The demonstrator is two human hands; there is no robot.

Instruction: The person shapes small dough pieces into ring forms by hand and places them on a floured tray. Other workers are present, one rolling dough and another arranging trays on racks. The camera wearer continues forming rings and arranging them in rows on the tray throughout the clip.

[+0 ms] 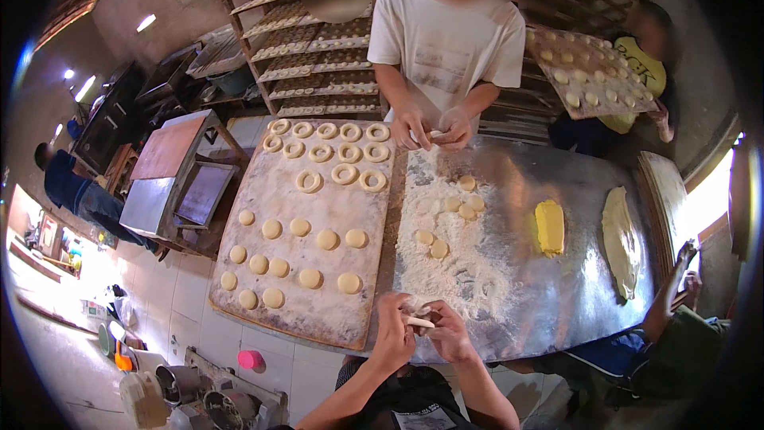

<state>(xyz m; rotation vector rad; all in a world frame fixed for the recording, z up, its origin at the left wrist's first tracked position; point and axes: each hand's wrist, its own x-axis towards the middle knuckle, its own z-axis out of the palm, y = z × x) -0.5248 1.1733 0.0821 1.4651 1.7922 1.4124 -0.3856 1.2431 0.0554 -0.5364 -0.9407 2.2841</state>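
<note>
Floured metal worktop (pixel 509 187) lay beyond left hand (pixel 392 334) and right hand (pixel 450 336) | tray rack (pixel 318 71) stood farther off, partly behind co-worker (pixel 447 36) | dough piece (pixel 419 322) between hands, both clamped on it, was partly finger-hidden

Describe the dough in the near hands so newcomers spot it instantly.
Find the metal table, then its flour patch. At the table's near edge, the left hand and right hand hold a pale dough piece. Unlike the rounds lying on the flour, it is in both hands.
</note>
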